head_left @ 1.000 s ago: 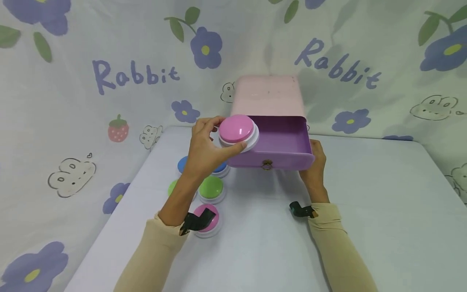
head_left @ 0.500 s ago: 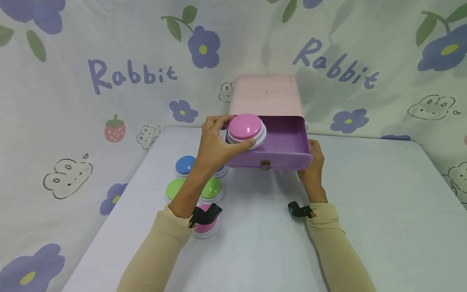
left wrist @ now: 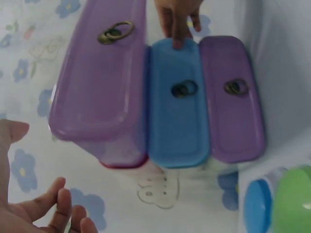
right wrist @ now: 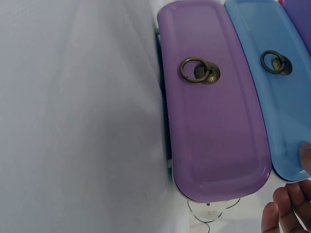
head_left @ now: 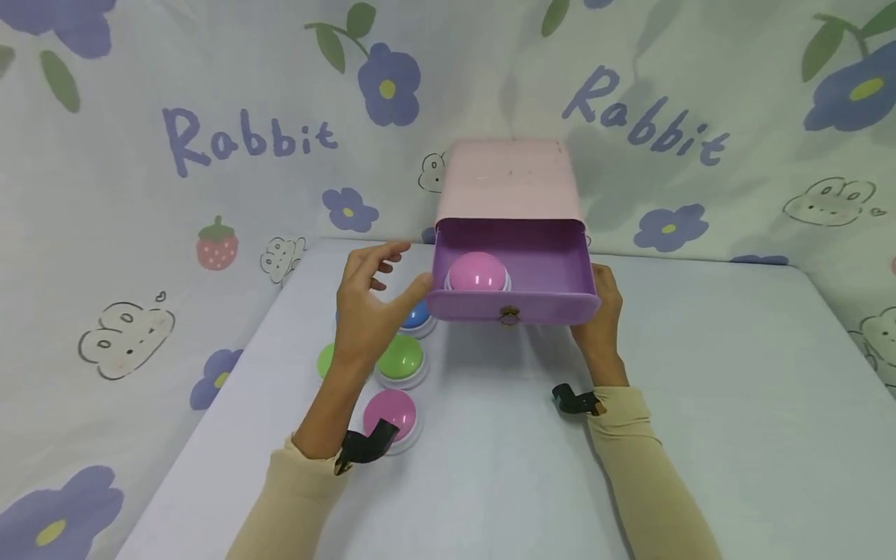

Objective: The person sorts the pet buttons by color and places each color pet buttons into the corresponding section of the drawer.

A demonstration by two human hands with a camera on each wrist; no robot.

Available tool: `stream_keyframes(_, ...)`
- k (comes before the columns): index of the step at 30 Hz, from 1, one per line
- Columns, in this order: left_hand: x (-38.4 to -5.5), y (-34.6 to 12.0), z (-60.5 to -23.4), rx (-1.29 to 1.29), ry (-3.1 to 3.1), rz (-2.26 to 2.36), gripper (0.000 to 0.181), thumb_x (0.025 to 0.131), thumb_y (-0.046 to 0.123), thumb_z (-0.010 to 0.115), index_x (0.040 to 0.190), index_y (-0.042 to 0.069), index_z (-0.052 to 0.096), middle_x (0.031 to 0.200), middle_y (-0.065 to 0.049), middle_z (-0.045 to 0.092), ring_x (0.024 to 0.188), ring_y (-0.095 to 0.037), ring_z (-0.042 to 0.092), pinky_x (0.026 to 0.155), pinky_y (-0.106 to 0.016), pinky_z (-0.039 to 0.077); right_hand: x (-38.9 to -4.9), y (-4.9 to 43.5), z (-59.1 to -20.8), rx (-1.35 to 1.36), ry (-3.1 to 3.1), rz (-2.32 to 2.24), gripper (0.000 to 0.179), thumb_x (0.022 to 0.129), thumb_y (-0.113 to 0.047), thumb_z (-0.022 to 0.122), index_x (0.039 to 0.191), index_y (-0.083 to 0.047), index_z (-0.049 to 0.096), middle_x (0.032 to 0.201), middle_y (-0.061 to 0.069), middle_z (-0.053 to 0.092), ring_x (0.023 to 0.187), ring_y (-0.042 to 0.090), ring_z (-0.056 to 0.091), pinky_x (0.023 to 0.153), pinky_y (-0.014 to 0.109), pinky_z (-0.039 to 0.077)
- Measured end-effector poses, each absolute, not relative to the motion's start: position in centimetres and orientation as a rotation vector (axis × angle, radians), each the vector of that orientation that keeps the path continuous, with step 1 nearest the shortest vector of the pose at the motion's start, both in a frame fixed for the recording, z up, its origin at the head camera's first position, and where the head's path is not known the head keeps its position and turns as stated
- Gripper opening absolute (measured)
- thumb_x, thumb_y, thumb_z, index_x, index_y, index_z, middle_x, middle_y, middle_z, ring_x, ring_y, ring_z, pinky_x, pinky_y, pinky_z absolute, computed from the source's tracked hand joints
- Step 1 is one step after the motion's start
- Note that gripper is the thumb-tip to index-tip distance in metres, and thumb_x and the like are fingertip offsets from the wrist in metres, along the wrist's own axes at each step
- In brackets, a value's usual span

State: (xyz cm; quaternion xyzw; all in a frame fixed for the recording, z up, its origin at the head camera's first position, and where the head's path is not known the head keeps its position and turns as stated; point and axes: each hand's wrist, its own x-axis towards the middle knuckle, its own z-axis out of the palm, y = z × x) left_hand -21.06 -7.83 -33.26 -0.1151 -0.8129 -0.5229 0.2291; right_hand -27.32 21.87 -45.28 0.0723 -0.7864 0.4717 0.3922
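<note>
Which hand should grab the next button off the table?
Probably the left hand: it's empty and near the green button on the table. The right hand is across the open purple drawer, touching the blue drawer.

Round, pink-domed, white-based button (head_left: pixel 478 271) in the pulled-out purple drawer (head_left: pixel 546 309) of a pale-pink cabinet (head_left: pixel 513 183); left hand (head_left: pixel 371 307) beside the drawer, thumb and fingers parted; right hand (head_left: pixel 603 309) at the opposite side; green-domed, white-based button (head_left: pixel 400 358) on the white table (head_left: pixel 518 459).
</note>
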Motion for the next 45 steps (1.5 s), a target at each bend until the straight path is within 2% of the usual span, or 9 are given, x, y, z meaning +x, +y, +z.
stream_keyframes(11, -17.4, -11.9, -37.8, -0.207, -2.387, -1.392, 0.049, 0.083, 0.023, 0.082, 0.128, 0.011, 0.066, 0.120, -0.006, 0.053, 0.107, -0.018, 0.048, 0.088, -0.040, 0.040, -27.3, 21.8, -45.3, 0.175, -2.010, 1.203, 0.023, 0.086, 0.015, 0.059, 0.108, 0.014, 0.063, 0.106, 0.028, 0.059, 0.095, 0.039, 0.060, 0.082, 0.047, 0.048)
stream_keyframes(18, -15.2, -13.2, -40.2, -0.151, -2.460, -1.388, 0.050, 0.083, 0.022, 0.083, 0.128, 0.012, 0.065, 0.121, -0.004, 0.052, 0.109, -0.021, 0.048, 0.089, -0.046, 0.042, -27.2, 21.6, -45.2, 0.117, -2.022, 1.280, 0.022, 0.089, 0.009, 0.060, 0.111, 0.013, 0.062, 0.109, 0.026, 0.060, 0.097, 0.034, 0.059, 0.082, 0.030, 0.044)
stream_keyframes(24, -13.3, -14.2, -42.1, -0.100, -2.506, -1.374, 0.050, 0.081, 0.021, 0.084, 0.127, 0.010, 0.066, 0.123, -0.002, 0.053, 0.112, -0.023, 0.049, 0.091, -0.048, 0.043, -27.3, 21.6, -45.3, 0.129, -2.020, 1.254, 0.022, 0.088, 0.011, 0.060, 0.109, 0.014, 0.061, 0.108, 0.027, 0.059, 0.096, 0.037, 0.059, 0.083, 0.038, 0.046)
stream_keyframes(35, -11.3, -15.3, -43.8, -0.113, -2.623, -1.347, 0.059, 0.078, 0.028, 0.086, 0.130, 0.010, 0.064, 0.121, -0.002, 0.053, 0.114, -0.026, 0.047, 0.090, -0.047, 0.042, -27.5, 21.6, -45.4, 0.138, -2.008, 1.227, 0.019, 0.086, 0.011, 0.060, 0.104, 0.014, 0.066, 0.107, 0.028, 0.060, 0.097, 0.037, 0.060, 0.085, 0.045, 0.047)
stream_keyframes(42, -10.1, -15.2, -44.6, -0.063, -2.629, -1.262, 0.061, 0.072, 0.023, 0.090, 0.126, 0.009, 0.066, 0.120, -0.003, 0.052, 0.110, -0.023, 0.045, 0.088, -0.045, 0.042, -27.5, 21.5, -45.5, 0.114, -2.009, 1.251, 0.019, 0.086, 0.011, 0.059, 0.104, 0.015, 0.064, 0.106, 0.027, 0.060, 0.097, 0.037, 0.060, 0.085, 0.037, 0.046)
stream_keyframes(45, -9.6, -15.1, -45.2, -0.047, -2.632, -1.253, 0.062, 0.069, 0.022, 0.091, 0.124, 0.010, 0.066, 0.119, -0.005, 0.052, 0.110, -0.022, 0.044, 0.088, -0.044, 0.041, -27.4, 21.5, -45.3, 0.092, -2.019, 1.253, 0.021, 0.085, 0.010, 0.058, 0.105, 0.015, 0.063, 0.107, 0.027, 0.060, 0.098, 0.038, 0.060, 0.086, 0.038, 0.046)
